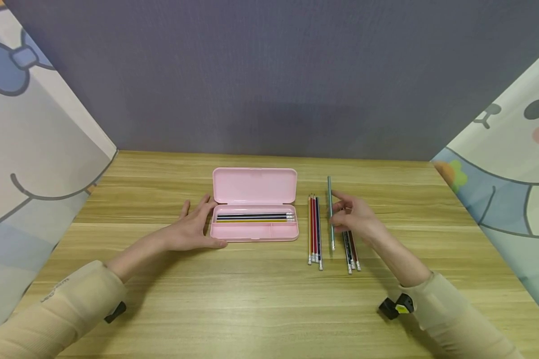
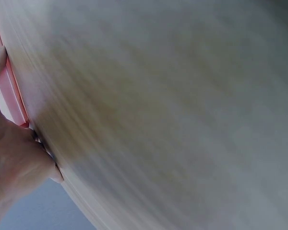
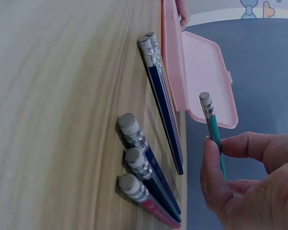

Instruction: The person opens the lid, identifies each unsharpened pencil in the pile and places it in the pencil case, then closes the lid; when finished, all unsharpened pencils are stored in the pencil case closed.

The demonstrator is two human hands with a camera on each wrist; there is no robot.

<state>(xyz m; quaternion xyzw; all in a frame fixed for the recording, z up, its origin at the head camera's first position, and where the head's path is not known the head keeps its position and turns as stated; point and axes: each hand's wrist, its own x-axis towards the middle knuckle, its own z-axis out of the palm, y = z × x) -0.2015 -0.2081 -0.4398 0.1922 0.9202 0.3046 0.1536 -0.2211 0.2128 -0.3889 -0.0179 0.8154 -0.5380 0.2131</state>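
Note:
My right hand (image 1: 357, 217) pinches a green pencil (image 3: 214, 128) between thumb and fingers, raised off the table with its eraser end toward me. Beside my left hand (image 1: 190, 232) lies an open pink pencil case (image 1: 240, 232); the fingers are spread along its left side and the thumb touches its front corner. Several pencils (image 1: 251, 218) lie lengthwise in the case's long back compartment. To the right of the case is a row of red, dark and yellow pencils (image 1: 315, 229). Below my right hand lie more dark and red pencils (image 1: 351, 254), partly hidden by it.
The wooden table (image 1: 233, 299) ends at a grey upright panel (image 1: 269, 80) behind the case. Side walls with cartoon prints (image 1: 36, 149) stand left and right. The case's lid (image 1: 255, 185) leans back, and its front section has a divider (image 1: 271, 231).

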